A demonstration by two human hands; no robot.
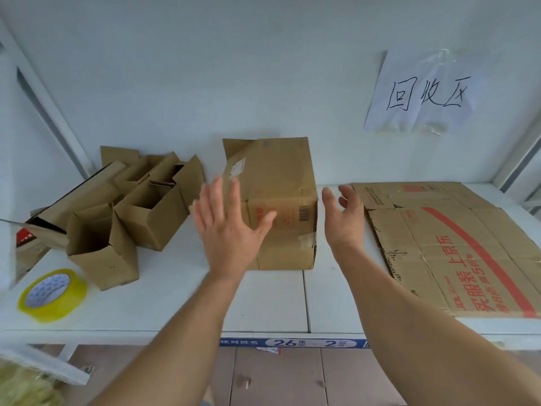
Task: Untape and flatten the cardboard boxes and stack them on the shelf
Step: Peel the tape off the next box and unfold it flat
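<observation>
My left hand (231, 227) is spread wide, fingers apart, palm facing the near left face of the closed cardboard box (281, 200); I cannot tell whether it touches the cardboard. My right hand (347, 218) is open too, fingers loosely curved, just beside the box's right side and holding nothing. The box stands in the middle of the white shelf (275, 303), with peeling tape (307, 238) at its near right corner. Flattened cardboard (456, 253) with red print lies on the right. A cluster of small open cartons (131, 206) sits at the far left, and a roll of yellow tape (52, 294) lies near left. A handwritten paper sign (421, 92) is taped to the pale back wall (234, 68).
</observation>
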